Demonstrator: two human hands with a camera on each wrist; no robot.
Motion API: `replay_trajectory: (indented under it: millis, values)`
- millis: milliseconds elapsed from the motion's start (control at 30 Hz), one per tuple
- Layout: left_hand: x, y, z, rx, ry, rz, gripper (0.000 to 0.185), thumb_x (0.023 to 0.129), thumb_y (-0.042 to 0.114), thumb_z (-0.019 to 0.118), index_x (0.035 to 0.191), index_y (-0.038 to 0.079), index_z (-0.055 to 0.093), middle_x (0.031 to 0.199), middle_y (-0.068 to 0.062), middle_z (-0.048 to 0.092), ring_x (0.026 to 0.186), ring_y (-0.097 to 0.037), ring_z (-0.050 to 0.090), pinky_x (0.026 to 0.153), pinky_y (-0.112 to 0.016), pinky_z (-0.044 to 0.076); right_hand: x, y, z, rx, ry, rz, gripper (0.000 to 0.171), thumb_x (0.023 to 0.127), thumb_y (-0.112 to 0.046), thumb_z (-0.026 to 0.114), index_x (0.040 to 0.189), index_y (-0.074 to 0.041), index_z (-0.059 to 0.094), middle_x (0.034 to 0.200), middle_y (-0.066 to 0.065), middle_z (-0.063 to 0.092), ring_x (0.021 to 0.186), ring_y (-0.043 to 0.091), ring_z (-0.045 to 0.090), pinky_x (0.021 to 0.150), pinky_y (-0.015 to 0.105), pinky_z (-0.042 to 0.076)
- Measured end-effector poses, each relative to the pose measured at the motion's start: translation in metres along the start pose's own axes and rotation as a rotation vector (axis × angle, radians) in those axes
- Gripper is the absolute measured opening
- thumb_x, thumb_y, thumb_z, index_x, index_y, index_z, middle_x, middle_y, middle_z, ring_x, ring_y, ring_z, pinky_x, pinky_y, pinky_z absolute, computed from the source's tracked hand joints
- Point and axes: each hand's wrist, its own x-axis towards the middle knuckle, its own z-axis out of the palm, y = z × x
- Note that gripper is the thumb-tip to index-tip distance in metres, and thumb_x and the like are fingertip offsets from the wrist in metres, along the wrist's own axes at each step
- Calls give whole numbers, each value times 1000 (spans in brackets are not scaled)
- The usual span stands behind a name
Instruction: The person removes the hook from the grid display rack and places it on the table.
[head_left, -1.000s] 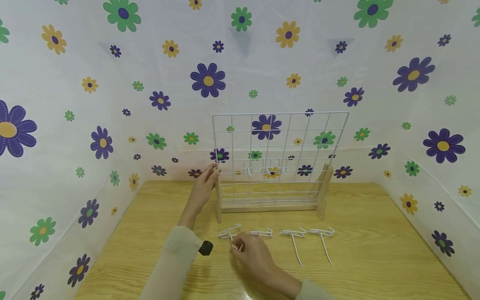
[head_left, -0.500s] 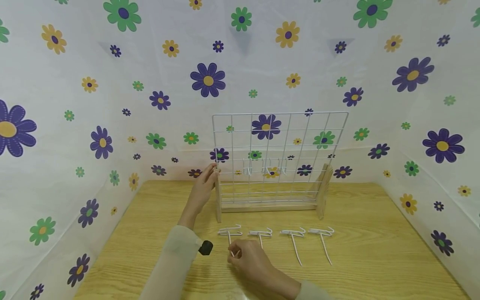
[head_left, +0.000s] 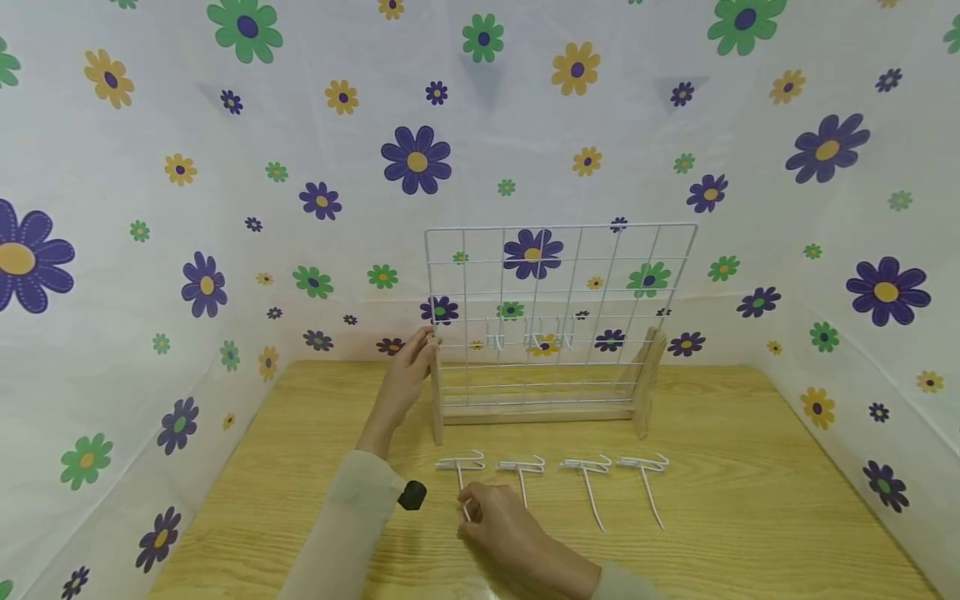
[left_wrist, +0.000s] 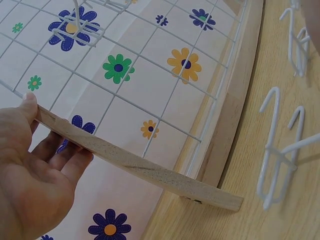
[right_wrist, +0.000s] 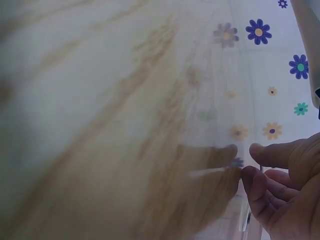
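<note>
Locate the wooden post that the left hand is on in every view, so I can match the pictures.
Head: wooden post slightly left of centre, in the lower half, its top end at the left hand.
Left wrist: the post slants from the hand at the left edge toward the lower right.
Right wrist: cannot be made out.
Shared landmark: the flowered cloth.

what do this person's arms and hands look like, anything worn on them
Both the left hand and right hand are bare, without gloves. The left sleeve and right sleeve are plain and pale, a light greenish cream. A small black block sticks out beside the left sleeve's wrist end.
</note>
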Motion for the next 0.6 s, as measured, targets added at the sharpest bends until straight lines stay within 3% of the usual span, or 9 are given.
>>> replay_trajectory:
  millis: [200, 600]
  values:
    - [0, 3, 0, -5, -10, -22, 52, 114, 23, 41, 162, 7, 30, 160, -21, 40, 148, -36, 37, 120, -46, 36, 1, 1, 2, -37, -7, -8, 31, 86, -2, 81, 114, 5, 69, 85, 3, 74, 77, 2, 66, 71, 14, 57]
    - [-3, 2, 1, 9, 7, 19, 53, 113, 31, 45, 161, 11, 36, 157, -17, 46, 146, -33, 42, 118, -45, 40, -2, -1, 3, -58, -13, -31, 26, 89, -6, 81, 111, 5, 72, 91, 6, 77, 83, 5, 70, 75, 13, 58]
